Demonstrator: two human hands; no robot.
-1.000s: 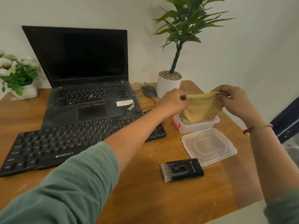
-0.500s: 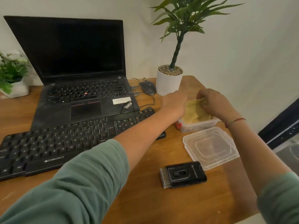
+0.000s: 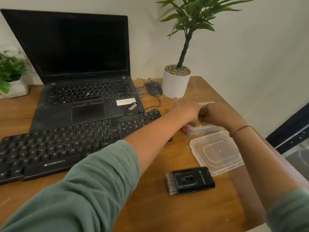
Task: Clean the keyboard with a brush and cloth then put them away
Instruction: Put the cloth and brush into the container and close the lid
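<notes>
My left hand (image 3: 187, 108) and my right hand (image 3: 219, 114) are both down in a clear plastic box (image 3: 203, 131) at the right of the desk, pressing on a yellow cloth (image 3: 201, 123). Only a sliver of the cloth shows between the fingers. The box's clear lid (image 3: 216, 152) lies loose just in front of it. A black keyboard brush (image 3: 189, 180) with pale bristles at its left end lies on the wood nearer to me. The black Zebronics keyboard (image 3: 63, 146) stretches across the left, partly behind my left forearm.
An open black laptop (image 3: 80, 64) stands behind the keyboard. A mouse (image 3: 153, 88) with cables and a white potted plant (image 3: 175, 82) sit just beyond the box. Another white flower pot (image 3: 15, 87) is at far left. The wooden desk (image 3: 184, 211) ends close on the right.
The cloth was held up spread above the box; both hands have lowered it and pushed it down inside, closing in together over it.
</notes>
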